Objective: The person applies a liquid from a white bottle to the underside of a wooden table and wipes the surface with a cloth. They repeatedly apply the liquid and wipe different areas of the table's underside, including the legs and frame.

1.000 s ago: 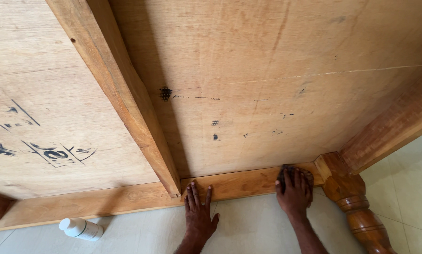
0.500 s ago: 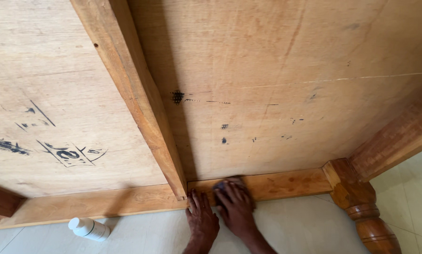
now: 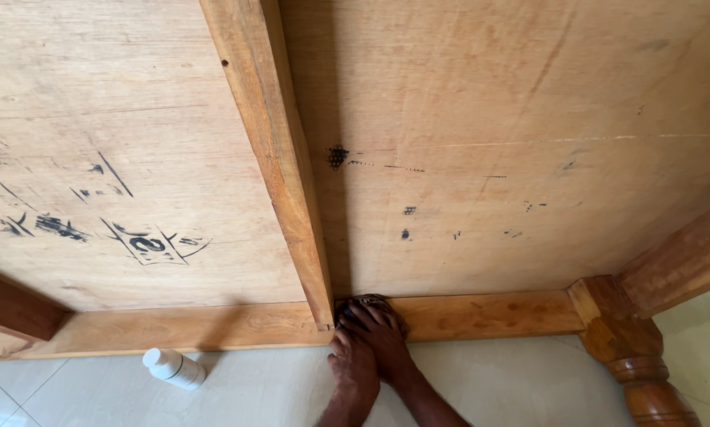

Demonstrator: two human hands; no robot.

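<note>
A wooden table lies on its side, its plywood underside (image 3: 481,119) facing me. My right hand (image 3: 380,332) presses a dark cloth pad (image 3: 369,303) against the lower frame rail (image 3: 489,312), right where the cross brace (image 3: 280,158) meets it. My left hand (image 3: 352,370) rests just below and left of the right hand, on the rail's lower edge and the floor, partly covered by the right hand. Most of the pad is hidden under my fingers.
A small white bottle (image 3: 173,368) lies on the pale tiled floor (image 3: 529,387) at the lower left. A turned wooden leg (image 3: 636,372) juts out at the lower right corner. Black stamped marks dot the plywood.
My right hand has slid the pad leftward along the rail, from near the turned leg to the cross brace joint. My left hand stayed near the joint. The view shifted left.
</note>
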